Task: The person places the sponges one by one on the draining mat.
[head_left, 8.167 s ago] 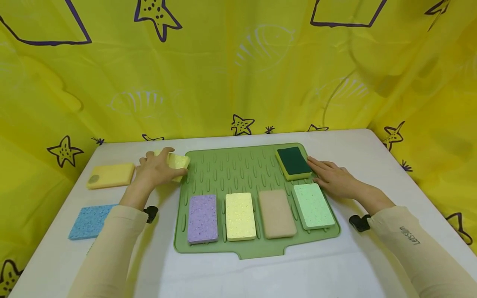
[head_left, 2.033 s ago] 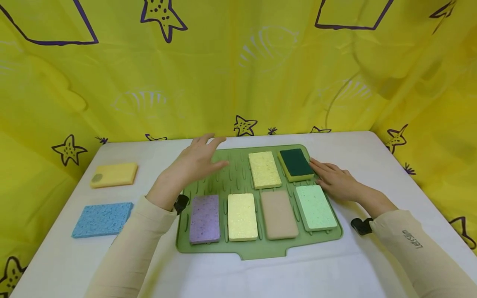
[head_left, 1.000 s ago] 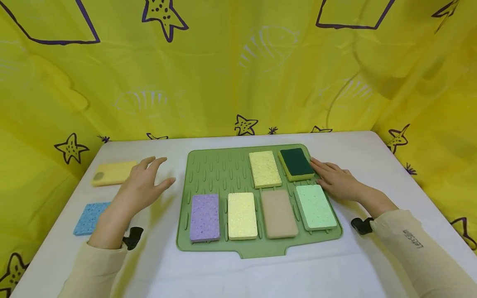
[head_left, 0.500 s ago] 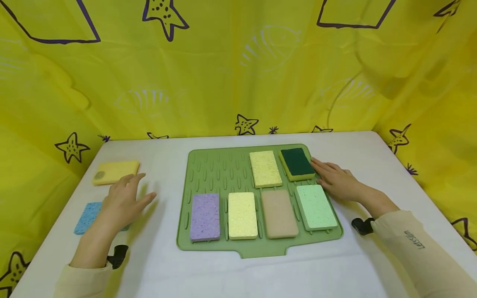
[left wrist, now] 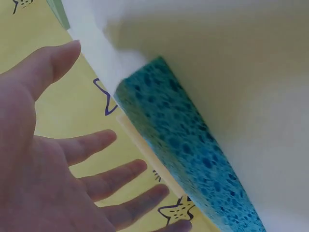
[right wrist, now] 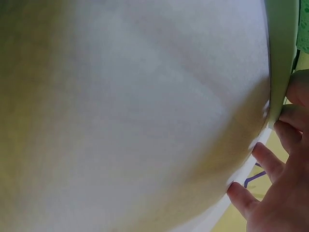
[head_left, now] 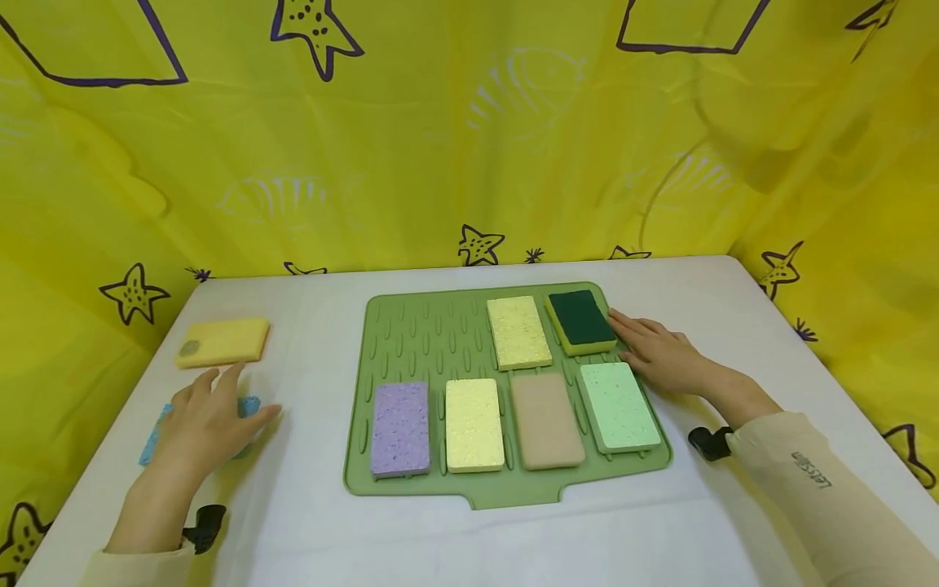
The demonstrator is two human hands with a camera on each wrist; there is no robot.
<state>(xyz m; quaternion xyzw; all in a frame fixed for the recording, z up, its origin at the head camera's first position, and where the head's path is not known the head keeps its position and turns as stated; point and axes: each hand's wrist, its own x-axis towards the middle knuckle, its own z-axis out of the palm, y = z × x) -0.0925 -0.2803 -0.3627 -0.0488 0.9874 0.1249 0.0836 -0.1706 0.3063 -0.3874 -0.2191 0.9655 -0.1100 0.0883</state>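
In the head view my left hand (head_left: 204,424) hovers over a blue sponge (head_left: 152,436) at the left of the table, hiding much of it. Thumb and fingers are spread, and the left wrist view shows a gap between the fingertips and the speckled blue sponge (left wrist: 178,130). My right hand (head_left: 663,355) lies with extended fingers along the right edge of a green ridged mat (head_left: 418,334), beside a dark green and yellow scouring sponge (head_left: 581,319) and a mint sponge (head_left: 619,406). The right wrist view shows its fingertips at the mat's rim (right wrist: 280,58).
Behind the blue sponge lies a yellow-orange sponge (head_left: 223,341). On the mat's front row sit a purple sponge (head_left: 400,428), a pale yellow sponge (head_left: 473,424) and a beige sponge (head_left: 547,420); another yellow sponge (head_left: 517,331) lies behind. A yellow curtain (head_left: 411,163) surrounds the table.
The yellow sponge my left hand gripped at the left now lies on the mat's back row. That hand has let go and moved left and nearer, over the blue sponge. My right hand stays put.
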